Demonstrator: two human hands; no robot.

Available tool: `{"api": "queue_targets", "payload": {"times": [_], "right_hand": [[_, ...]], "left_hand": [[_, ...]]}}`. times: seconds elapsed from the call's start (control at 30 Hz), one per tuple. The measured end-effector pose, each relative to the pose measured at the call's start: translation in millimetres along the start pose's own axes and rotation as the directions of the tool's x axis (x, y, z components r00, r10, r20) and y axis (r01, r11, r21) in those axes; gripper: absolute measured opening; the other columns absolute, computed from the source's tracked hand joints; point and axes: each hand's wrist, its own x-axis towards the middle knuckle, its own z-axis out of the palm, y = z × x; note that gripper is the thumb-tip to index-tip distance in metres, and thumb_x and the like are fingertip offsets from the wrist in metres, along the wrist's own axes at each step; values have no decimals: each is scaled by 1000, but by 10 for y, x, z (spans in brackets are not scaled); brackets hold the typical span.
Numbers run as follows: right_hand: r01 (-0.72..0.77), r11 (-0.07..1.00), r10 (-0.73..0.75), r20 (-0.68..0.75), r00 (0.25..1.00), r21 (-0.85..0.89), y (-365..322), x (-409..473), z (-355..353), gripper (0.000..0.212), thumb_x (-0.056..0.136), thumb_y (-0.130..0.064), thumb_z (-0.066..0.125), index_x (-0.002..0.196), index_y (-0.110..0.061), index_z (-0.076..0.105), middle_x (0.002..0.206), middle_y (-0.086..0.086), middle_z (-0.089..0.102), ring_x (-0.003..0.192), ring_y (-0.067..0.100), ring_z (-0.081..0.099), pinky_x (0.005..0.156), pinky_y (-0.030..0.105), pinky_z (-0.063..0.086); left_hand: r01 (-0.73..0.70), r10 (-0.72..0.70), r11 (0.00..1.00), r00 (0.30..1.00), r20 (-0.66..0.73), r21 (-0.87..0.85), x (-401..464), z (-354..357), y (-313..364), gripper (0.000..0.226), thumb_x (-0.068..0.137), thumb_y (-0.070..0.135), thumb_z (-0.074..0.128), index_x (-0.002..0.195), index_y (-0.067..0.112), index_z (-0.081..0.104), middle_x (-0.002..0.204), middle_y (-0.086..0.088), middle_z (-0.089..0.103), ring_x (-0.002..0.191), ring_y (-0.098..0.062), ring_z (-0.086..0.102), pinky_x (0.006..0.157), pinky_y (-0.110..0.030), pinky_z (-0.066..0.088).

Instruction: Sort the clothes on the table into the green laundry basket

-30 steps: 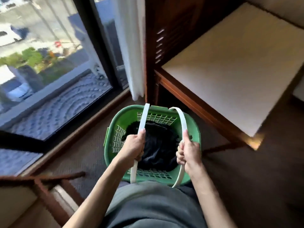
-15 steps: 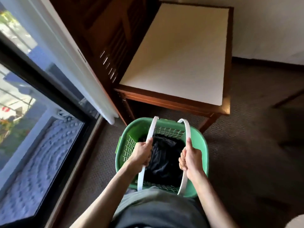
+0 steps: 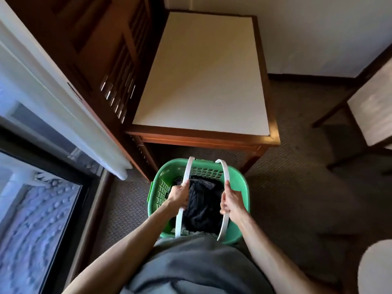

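While we are gripping one white curved plastic handle in each fist, we are cataloguing the load from the hold outward.

Item one: our left hand (image 3: pixel 179 195) is curling closed around the left white handle (image 3: pixel 185 188), thumb lying along the strap. Item two: our right hand (image 3: pixel 231 201) is wrapping the right white handle (image 3: pixel 224 196) the same way. We are holding the two hoops apart rather than pinched together, which we judge is keeping the basket level and its mouth open.

Item three: the green perforated plastic laundry basket (image 3: pixel 241 188) is hanging or resting just in front of our grey-clad torso (image 3: pixel 191 268); we cannot tell whether its base is touching the brown carpet (image 3: pixel 297 198). Item four: dark, crumpled clothes (image 3: pixel 201 205) are lying inside the basket, between the handles, filling its bottom.

Item five: the wooden-framed table with a pale cream top (image 3: pixel 203 75) is standing just beyond the basket, and we are seeing no garment left on it. By that we are judging the sorting finished and the basket ready for carrying.

Item six: a dark louvred wooden cabinet (image 3: pixel 106 49) is flanking the table's left side, with a white curtain (image 3: pixel 63 107) and a dark-framed window (image 3: pixel 31 209) further left. Item seven: a wooden chair with a pale seat (image 3: pixel 373 107) is standing well apart on the right.
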Motion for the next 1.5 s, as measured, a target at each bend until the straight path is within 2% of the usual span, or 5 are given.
{"api": "queue_targets", "payload": {"times": [0.4,0.57,1.07,1.33,1.5], "right_hand": [[151,865,-200,-53,978,-479,245,620,148,4,101,-22,48,104,-19,48,91,11,59,71,28,61,50,36,54],[184,733,-316,-89,944,-655,220,710,-26,46,102,-10,43,148,-9,43,125,28,60,109,44,61,93,47,50],[-106,759,-156,-337,929,-643,949,2148,-279,44,99,-16,50,134,6,36,132,38,51,117,49,57,96,50,45],[-3,648,-286,-247,926,-761,1002,2332,-370,26,98,-4,51,118,7,38,119,38,56,104,48,60,80,43,45],[-92,690,-124,-242,962,-718,934,2075,-444,32,96,-6,56,120,8,41,125,36,54,108,44,60,81,38,46]], "left_hand": [[-15,30,930,999,-34,366,481,-286,-260,40,97,13,48,58,11,56,49,-12,61,51,-31,64,61,-40,58],[-9,22,909,999,-27,416,472,-312,-168,33,98,17,47,68,12,57,58,-14,67,63,-36,72,65,-39,59],[208,106,552,943,-316,807,1964,-1255,-1139,51,90,25,32,135,11,52,133,-18,54,117,-43,55,96,-51,51],[127,-12,910,959,-282,393,2296,-1158,-1272,57,107,46,23,130,6,56,111,-23,63,102,-36,62,90,-42,50],[136,-65,897,982,-180,420,2204,-1264,-1464,70,102,58,19,149,10,37,141,-24,52,127,-39,51,109,-52,41]]}}
